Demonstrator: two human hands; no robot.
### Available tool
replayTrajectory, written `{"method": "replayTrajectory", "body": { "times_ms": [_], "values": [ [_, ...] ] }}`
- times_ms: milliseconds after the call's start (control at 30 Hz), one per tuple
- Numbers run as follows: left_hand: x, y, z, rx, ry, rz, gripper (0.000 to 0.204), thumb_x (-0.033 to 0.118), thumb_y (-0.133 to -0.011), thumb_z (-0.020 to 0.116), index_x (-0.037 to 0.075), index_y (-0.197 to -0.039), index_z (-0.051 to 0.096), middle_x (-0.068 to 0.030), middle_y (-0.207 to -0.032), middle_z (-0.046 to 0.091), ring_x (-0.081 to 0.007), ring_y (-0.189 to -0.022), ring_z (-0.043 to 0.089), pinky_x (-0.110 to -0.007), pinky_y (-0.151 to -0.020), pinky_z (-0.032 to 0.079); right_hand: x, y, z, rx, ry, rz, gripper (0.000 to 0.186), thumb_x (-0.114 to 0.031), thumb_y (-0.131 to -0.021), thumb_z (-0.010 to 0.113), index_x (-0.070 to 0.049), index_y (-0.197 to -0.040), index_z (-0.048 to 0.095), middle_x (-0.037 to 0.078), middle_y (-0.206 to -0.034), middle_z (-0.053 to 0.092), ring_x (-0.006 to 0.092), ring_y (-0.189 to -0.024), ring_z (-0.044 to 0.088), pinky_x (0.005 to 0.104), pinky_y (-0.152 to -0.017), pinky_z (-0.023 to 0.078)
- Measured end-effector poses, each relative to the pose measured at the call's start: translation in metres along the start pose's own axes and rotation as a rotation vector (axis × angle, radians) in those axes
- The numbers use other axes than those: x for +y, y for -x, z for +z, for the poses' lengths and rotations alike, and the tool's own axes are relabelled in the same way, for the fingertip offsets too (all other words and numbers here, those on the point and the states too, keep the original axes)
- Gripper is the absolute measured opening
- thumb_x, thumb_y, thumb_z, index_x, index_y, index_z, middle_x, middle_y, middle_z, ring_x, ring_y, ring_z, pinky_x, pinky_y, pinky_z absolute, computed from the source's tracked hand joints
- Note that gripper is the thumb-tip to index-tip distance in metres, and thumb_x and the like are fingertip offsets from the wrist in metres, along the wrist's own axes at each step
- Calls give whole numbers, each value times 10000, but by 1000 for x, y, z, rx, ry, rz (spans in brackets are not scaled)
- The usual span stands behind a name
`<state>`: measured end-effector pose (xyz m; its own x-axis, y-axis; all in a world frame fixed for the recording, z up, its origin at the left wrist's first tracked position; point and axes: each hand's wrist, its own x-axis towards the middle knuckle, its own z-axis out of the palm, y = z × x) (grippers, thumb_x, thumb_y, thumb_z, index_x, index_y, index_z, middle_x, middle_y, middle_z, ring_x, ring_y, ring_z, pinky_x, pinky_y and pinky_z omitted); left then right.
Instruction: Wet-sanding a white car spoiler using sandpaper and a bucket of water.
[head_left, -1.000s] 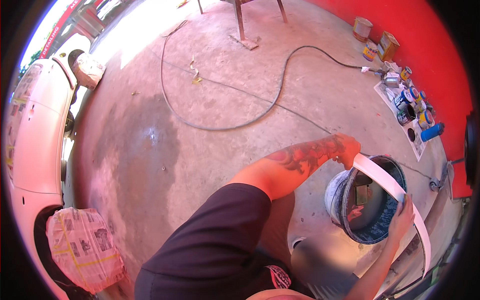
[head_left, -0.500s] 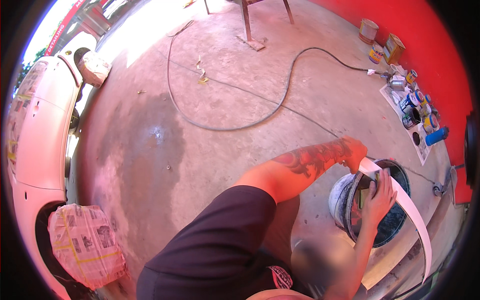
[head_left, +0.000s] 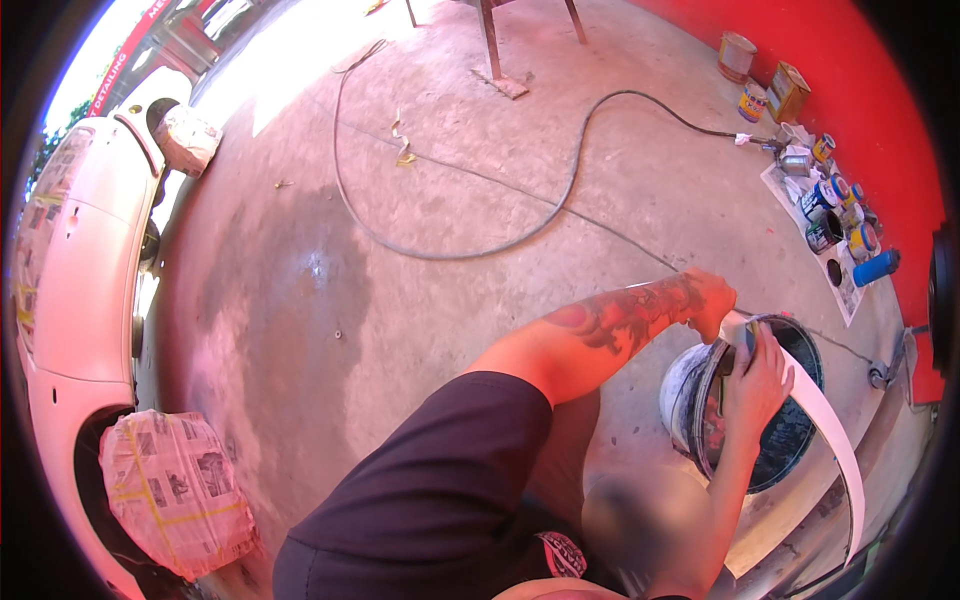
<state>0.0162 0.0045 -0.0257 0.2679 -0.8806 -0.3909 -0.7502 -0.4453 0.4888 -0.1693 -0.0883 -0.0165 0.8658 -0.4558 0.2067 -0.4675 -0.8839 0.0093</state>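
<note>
A long, curved white strip (head_left: 828, 425) slants over a dark-rimmed bucket (head_left: 812, 350), its far end running down to the lower right. My left hand (head_left: 708, 305), on a tattooed forearm, is closed around the strip's upper end. Just beside it, my right hand (head_left: 760, 375) presses a small dark pad (head_left: 750, 339) to the strip, fingers bent over it; most of the pad is hidden. Inside, the bucket looks dark and wet. Against it on the left stands a whitish, stained bucket (head_left: 680, 395), partly covered.
Paint cans (head_left: 825, 232) and a blue bottle (head_left: 876, 268) stand on paper by the red wall (head_left: 880, 110). A hose (head_left: 440, 257) loops over the concrete floor. At left is a pale car body (head_left: 90, 290) with paper-wrapped wheels (head_left: 175, 495). Stand legs (head_left: 490, 45) rise at the back.
My right hand has slid a little up the strip toward my left hand, with the pad under its fingers. My left hand has stayed nearly in place.
</note>
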Motion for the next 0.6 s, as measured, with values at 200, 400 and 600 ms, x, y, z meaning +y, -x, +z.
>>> {"method": "replayTrajectory", "body": {
  "times_ms": [200,400,600],
  "values": [
    [10,-2,-1,26,42,29,232,272,-637,753,91,-780,734,-75,-666,713,-207,-618,715,-360,-561,554,77,16,10,6,138,260,448,-348,-1026,497,-163,-1433,536,-15,-1465,525,226,-1319,502,502,-1090,325],
    [1,-7,4,20,25,21,226,260,-637,746,96,-792,731,-69,-646,701,-204,-627,714,-354,-578,557,-23,15,12,188,54,-65,426,-328,-994,561,-186,-1396,565,-4,-1375,561,260,-1241,528,464,-1051,371],
    [9,1,-5,3,122,14,248,219,-668,782,25,-816,737,-82,-714,722,-193,-629,715,-325,-570,573,61,26,14,213,134,58,421,-313,-999,554,-183,-1399,564,-13,-1409,548,246,-1284,512,479,-1066,362]
  ]
}}
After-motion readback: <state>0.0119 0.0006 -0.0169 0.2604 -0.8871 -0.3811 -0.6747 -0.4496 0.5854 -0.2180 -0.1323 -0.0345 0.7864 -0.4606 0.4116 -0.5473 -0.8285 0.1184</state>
